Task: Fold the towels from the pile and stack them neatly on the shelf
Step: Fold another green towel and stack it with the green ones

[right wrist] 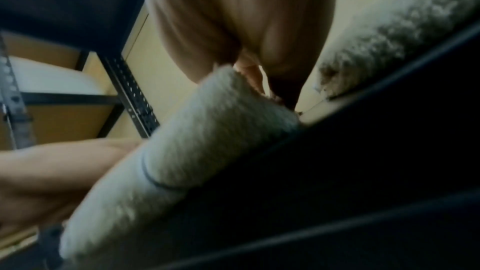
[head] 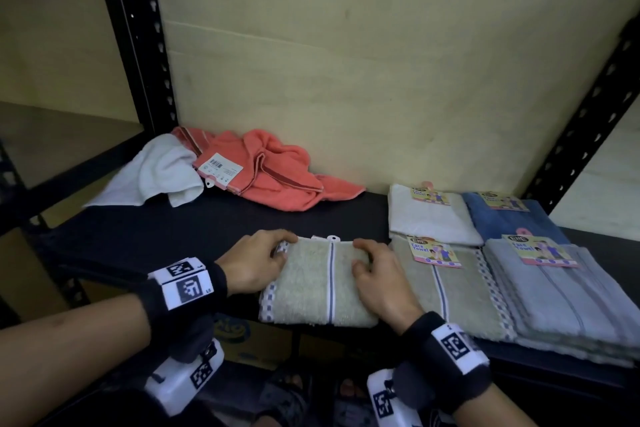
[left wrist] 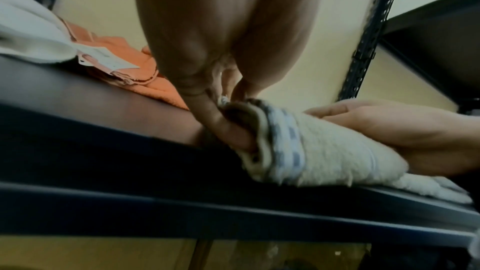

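A folded beige towel (head: 318, 284) with a blue stripe and a checked border lies at the front edge of the black shelf (head: 173, 236). My left hand (head: 282, 248) pinches its far left corner; in the left wrist view the thumb (left wrist: 226, 128) sits under the checked edge of the towel (left wrist: 324, 151). My right hand (head: 360, 255) curls over the far right edge, its fingers (right wrist: 255, 77) tucked behind the towel (right wrist: 182, 151). The unfolded pile, a white towel (head: 156, 173) and a coral towel (head: 273, 177), lies at the back left.
To the right lie folded towels with labels: beige (head: 450, 291) right beside the one I hold, grey-blue (head: 561, 295), white (head: 429, 218) and blue (head: 512, 218) behind. Black perforated uprights (head: 138, 45) stand at the shelf's back corners, against a pale wall.
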